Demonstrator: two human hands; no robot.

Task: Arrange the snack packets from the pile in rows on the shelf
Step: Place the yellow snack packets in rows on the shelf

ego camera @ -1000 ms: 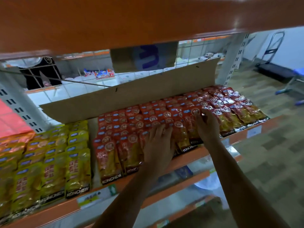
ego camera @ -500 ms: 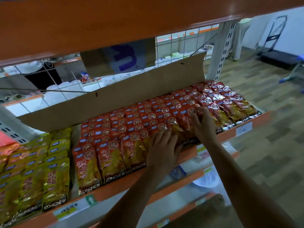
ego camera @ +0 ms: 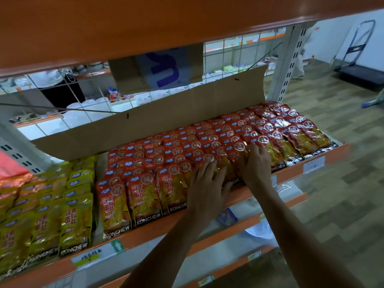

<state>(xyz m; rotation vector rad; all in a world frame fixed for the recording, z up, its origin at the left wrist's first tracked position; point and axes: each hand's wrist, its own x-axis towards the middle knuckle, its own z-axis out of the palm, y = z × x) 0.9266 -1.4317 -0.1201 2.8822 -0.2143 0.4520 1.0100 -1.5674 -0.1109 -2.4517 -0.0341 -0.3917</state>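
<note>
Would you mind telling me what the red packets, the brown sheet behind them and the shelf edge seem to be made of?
Red packets: glossy plastic film, probably, given the glare and crinkles.
Brown sheet: matte cardboard, with a fold line.
Shelf edge: smooth orange-painted surface, likely metal, though that is uncertain.

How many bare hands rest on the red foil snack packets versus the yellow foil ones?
On red foil snack packets: 2 (left hand, right hand)
On yellow foil snack packets: 0
Total: 2 hands

Both hands [ego camera: 228, 179] flat on red packets [ego camera: 187, 146]
</note>
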